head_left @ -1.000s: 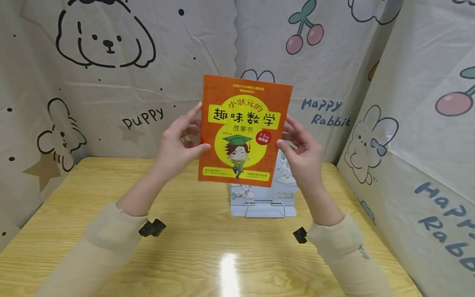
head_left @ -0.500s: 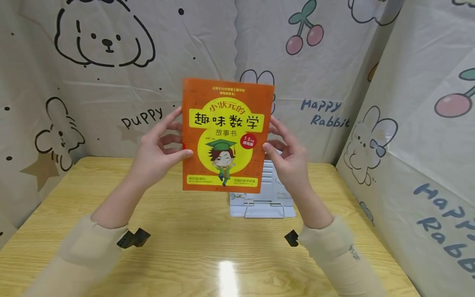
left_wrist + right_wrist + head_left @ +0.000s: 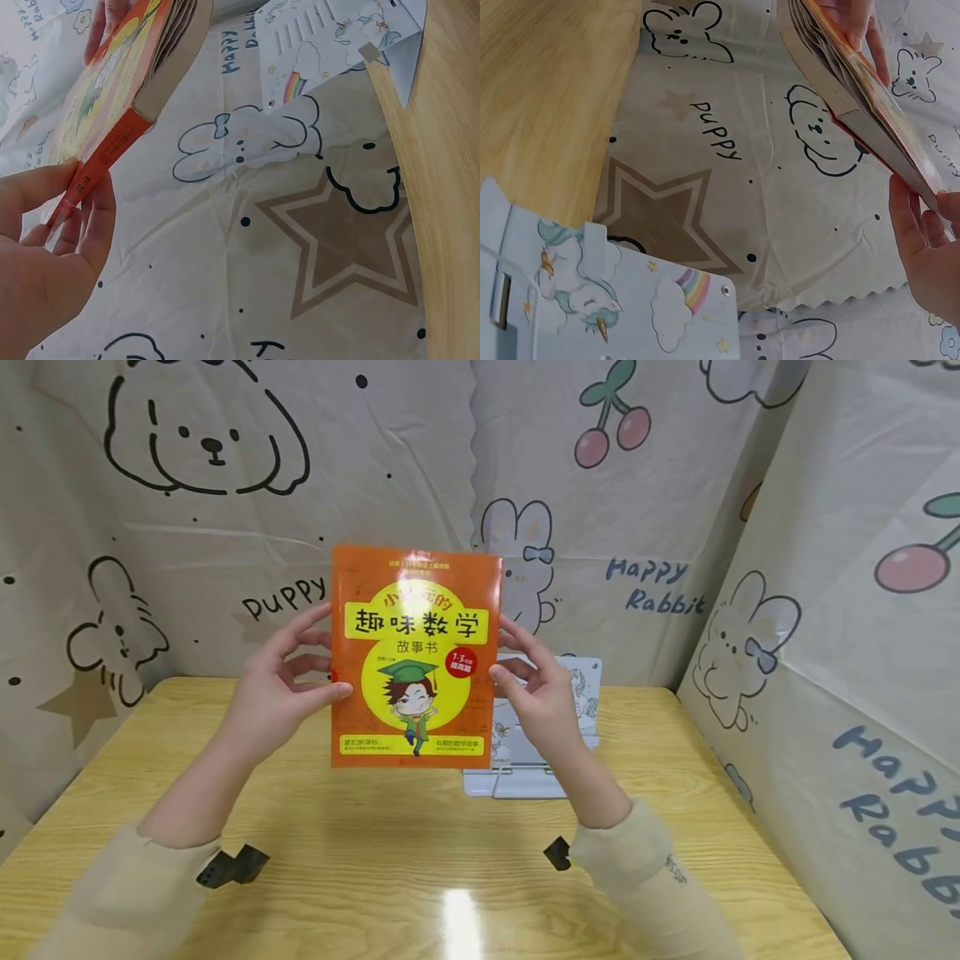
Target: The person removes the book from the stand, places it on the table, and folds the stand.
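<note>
My left hand (image 3: 273,685) pinches the orange maths storybook (image 3: 412,635) at nine o'clock, thumb on the front cover and fingers curled behind the spine side, while my right hand (image 3: 536,689) pinches the opposite edge at three o'clock in the same way. I judge that holding both sides keeps the cover upright and turned to my eyes, and that my right-hand pinch helps restrain the pages, which gape a little in the wrist views. With my thumbs only at the margins, most of the cover shows. The book is raised in the air, clear of the wooden counter (image 3: 420,852). At four o'clock from it, partly behind my right hand, the unicorn-printed book stand (image 3: 587,718) rests on the counter, its panel facing me, presumably for easy viewing. Beyond, toward twelve o'clock, hangs the cloth backdrop (image 3: 390,518). Compared with a second ago, the book and both hands have shifted toward eight o'clock, glare now whitens part of the title, and the printed rabbit (image 3: 525,585) has become far more visible.
</note>
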Available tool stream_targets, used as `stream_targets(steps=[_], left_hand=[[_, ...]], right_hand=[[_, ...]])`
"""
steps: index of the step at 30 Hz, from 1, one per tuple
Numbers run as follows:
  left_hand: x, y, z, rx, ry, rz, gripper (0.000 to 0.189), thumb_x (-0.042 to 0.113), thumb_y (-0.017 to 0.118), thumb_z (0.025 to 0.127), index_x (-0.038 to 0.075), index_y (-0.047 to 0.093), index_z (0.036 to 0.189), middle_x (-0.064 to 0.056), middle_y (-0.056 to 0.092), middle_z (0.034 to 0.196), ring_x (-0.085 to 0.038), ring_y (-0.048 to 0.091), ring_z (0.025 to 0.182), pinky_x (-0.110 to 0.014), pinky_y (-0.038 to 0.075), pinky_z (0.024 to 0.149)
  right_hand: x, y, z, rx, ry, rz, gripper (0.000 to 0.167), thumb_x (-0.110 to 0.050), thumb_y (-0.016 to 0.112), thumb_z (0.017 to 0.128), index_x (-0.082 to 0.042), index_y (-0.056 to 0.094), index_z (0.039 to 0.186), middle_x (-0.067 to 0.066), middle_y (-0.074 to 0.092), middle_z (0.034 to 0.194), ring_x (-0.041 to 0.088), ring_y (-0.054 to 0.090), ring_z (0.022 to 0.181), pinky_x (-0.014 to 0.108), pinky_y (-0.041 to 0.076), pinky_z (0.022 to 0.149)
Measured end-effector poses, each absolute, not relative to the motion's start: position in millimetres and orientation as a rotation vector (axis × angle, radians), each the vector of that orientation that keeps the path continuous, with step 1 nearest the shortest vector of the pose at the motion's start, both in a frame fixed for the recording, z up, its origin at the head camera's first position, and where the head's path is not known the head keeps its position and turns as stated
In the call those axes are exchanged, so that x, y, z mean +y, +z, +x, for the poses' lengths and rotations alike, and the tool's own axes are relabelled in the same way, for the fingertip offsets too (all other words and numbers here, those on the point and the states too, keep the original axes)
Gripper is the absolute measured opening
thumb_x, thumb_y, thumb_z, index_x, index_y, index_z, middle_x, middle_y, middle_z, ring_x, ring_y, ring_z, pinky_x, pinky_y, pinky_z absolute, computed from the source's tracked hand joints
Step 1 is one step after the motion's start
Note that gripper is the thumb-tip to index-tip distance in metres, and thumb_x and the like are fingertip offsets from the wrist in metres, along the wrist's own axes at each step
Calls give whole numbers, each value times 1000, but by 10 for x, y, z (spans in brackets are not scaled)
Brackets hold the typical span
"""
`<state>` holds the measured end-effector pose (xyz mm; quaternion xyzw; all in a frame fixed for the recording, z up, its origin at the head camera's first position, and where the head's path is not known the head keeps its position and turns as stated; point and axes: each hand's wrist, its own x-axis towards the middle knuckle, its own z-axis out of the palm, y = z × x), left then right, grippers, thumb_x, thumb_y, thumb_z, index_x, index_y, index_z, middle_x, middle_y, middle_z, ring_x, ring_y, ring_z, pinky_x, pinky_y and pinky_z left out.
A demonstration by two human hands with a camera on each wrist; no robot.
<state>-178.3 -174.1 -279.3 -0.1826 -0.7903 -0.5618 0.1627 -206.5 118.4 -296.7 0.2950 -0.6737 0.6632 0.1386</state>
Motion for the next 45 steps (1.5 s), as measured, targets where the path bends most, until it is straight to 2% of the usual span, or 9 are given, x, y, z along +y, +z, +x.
stream_targets(steps=[8, 18, 32, 41, 45], left_hand=[[-1892, -2920, -1715, -2299, -1620, -417, 75, 1, 72, 80, 30, 40, 142, 0, 48, 116, -12, 59, 93, -19, 55, 72], [-2016, -3069, -1678, -2333, -1647, -326, 72, 3, 71, 82, 27, 40, 143, 0, 47, 118, -11, 58, 95, -18, 55, 73], [-2205, -3375, -1677, -2429, -1551, -211, 73, 11, 72, 83, 26, 37, 145, -3, 47, 121, -7, 58, 93, -13, 53, 72], [-2306, -3584, -1714, -2458, -1667, -165, 75, 11, 71, 84, 23, 32, 147, -5, 45, 123, -5, 58, 93, -16, 54, 74], [-2333, -3672, -1737, -2468, -1693, -158, 75, 11, 70, 85, 22, 32, 148, -7, 44, 125, -5, 57, 93, -17, 55, 74]], right_hand=[[1034, -3088, -2112, -1967, 1988, 891, 54, -3, 60, 91, -17, 45, 141, 11, 51, 124, 24, 60, 94, 35, 57, 80], [904, -3175, -2121, -2044, 2028, 923, 64, 6, 58, 86, -18, 41, 143, 10, 47, 132, 29, 56, 101, 35, 55, 84], [737, -3438, -2149, -2154, 2171, 892, 68, 2, 64, 86, -23, 38, 145, 8, 44, 134, 26, 54, 107, 33, 54, 86], [646, -3642, -2173, -2256, 2228, 796, 71, 7, 60, 87, -22, 36, 146, 12, 43, 137, 24, 55, 102, 33, 56, 80], [623, -3641, -2122, -2285, 2254, 751, 71, 10, 57, 86, -17, 35, 147, 15, 43, 137, 25, 56, 100, 35, 57, 77]])
